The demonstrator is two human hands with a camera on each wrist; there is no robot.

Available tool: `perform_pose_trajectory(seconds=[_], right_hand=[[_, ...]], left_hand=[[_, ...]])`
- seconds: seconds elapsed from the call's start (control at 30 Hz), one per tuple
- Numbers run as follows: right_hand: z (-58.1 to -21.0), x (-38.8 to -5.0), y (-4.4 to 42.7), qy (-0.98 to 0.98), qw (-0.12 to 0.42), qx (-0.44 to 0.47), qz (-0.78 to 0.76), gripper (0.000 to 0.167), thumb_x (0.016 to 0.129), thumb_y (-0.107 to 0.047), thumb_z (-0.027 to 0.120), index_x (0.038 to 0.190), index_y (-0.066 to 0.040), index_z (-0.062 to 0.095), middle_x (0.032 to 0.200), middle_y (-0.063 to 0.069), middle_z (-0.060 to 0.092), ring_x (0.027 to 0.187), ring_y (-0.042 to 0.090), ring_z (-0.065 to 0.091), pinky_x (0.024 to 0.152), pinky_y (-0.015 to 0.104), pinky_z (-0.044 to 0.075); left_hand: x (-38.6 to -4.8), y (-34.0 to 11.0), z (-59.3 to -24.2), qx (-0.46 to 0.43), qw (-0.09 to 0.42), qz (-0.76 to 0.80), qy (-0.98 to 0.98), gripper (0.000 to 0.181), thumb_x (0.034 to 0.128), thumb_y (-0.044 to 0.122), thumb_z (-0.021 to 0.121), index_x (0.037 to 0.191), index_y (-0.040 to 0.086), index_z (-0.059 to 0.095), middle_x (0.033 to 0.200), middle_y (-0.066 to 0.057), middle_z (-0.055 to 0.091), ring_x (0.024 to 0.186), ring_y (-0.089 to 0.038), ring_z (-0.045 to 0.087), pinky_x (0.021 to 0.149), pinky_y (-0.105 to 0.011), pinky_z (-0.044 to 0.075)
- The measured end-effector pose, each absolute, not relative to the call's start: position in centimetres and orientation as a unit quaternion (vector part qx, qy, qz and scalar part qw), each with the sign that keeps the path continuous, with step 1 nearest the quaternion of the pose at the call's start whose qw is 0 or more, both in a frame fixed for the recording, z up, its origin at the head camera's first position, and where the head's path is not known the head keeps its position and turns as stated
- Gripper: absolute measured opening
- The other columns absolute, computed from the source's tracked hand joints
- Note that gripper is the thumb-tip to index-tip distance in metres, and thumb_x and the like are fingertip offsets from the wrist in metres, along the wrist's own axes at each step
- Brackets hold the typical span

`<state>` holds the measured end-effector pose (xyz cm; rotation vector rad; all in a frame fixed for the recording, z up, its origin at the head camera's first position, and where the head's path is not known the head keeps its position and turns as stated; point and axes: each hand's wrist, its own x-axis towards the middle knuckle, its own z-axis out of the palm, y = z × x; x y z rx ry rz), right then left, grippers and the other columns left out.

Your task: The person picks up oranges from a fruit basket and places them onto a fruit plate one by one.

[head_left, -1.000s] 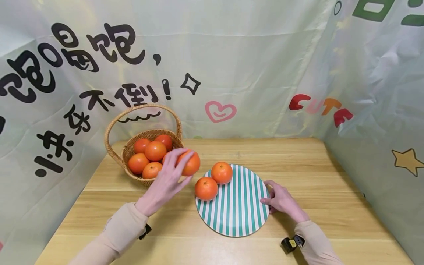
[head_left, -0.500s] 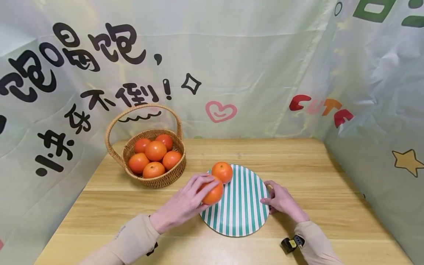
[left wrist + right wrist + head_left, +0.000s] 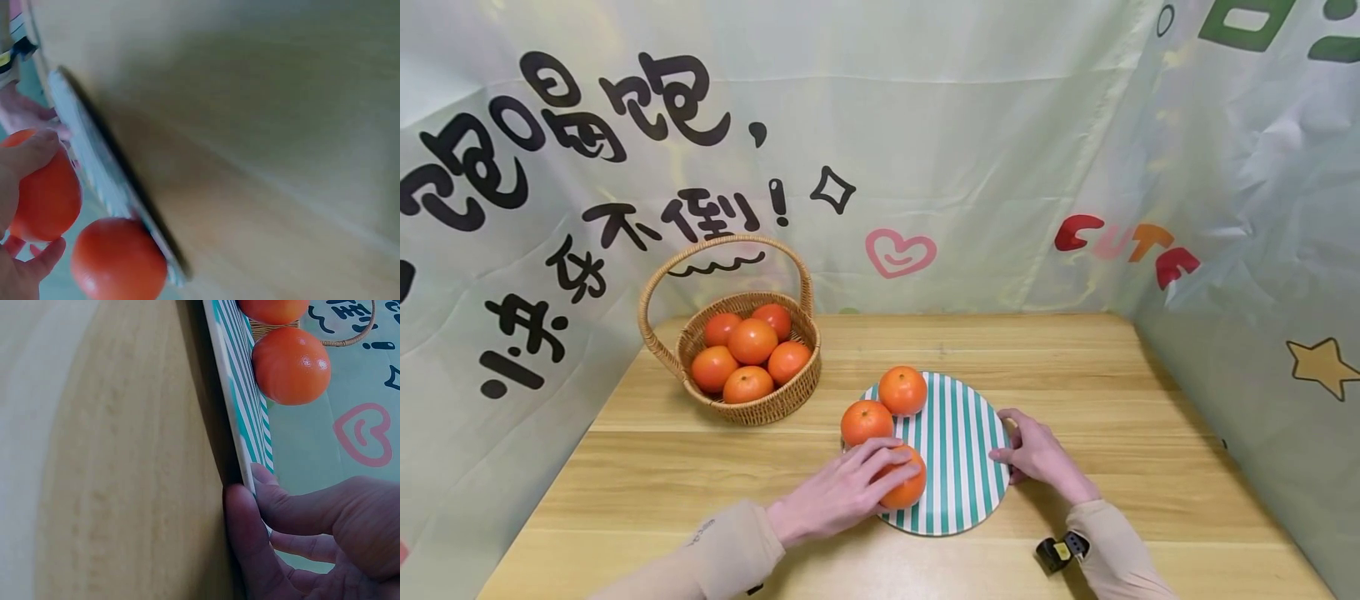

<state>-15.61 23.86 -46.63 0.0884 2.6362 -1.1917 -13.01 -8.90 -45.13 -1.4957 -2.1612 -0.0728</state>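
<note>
My left hand (image 3: 838, 496) grips an orange (image 3: 913, 485) over the near-left part of a round plate (image 3: 958, 450) with green and white stripes. In the left wrist view, thumb and fingers lie around this orange (image 3: 50, 197). Two other oranges sit on the plate: one (image 3: 865, 422) just beyond the held fruit, the other (image 3: 902, 390) touching it near the far rim. At the plate's right edge, my right hand (image 3: 1037, 454) holds the rim. The right wrist view shows its thumb on the upper face and a finger underneath.
A wicker basket (image 3: 775, 407) with a tall handle stands at the back left, holding several oranges (image 3: 752, 342). Printed fabric (image 3: 1000, 150) hangs behind and beside the wooden table (image 3: 1150, 467).
My left hand has carried the orange from beside the basket rightward and toward me, past the two oranges on the plate, to its near-left part. The right hand has stayed at the rim.
</note>
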Motion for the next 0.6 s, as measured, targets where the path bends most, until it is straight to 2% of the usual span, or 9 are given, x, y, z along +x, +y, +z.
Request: perform_pose_trajectory(seconds=[0.2,0.47,0.6], right_hand=[[-46.7,-15.6,23.8,0.904,0.123,0.033,-0.409,0.069,0.087,0.0,0.074,0.146,0.003,0.04,0.083,0.012,0.055,0.055,0.018,0.06,0.051,0.033,0.057],[-46.7,-15.6,23.8,0.903,0.125,0.035,-0.41,0.069,0.087,0.0,0.074,0.146,0.003,0.04,0.083,0.012,0.054,0.055,0.018,0.06,0.052,0.033,0.057],[-46.7,-15.6,23.8,0.902,0.128,0.035,-0.411,0.068,0.087,0.0,0.074,0.146,0.003,0.04,0.083,0.012,0.054,0.055,0.018,0.06,0.052,0.033,0.057]], left_hand=[[-13.1,-8.9,-46.3,-0.55,0.238,-0.014,-0.8,0.06,0.0905,0.041,0.071,0.143,0.02,0.053,0.141,0.0,0.054,0.132,-0.02,0.049,0.105,-0.035,0.051],[-13.4,-9.1,-46.6,-0.555,0.21,-0.039,-0.804,0.071,0.0851,0.047,0.075,0.146,0.021,0.049,0.145,-0.001,0.051,0.135,-0.02,0.047,0.113,-0.036,0.045],[-13.6,-9.4,-46.6,-0.564,0.214,-0.048,-0.796,0.073,0.0838,0.05,0.076,0.145,0.021,0.049,0.144,-0.002,0.051,0.134,-0.02,0.049,0.113,-0.036,0.045]])
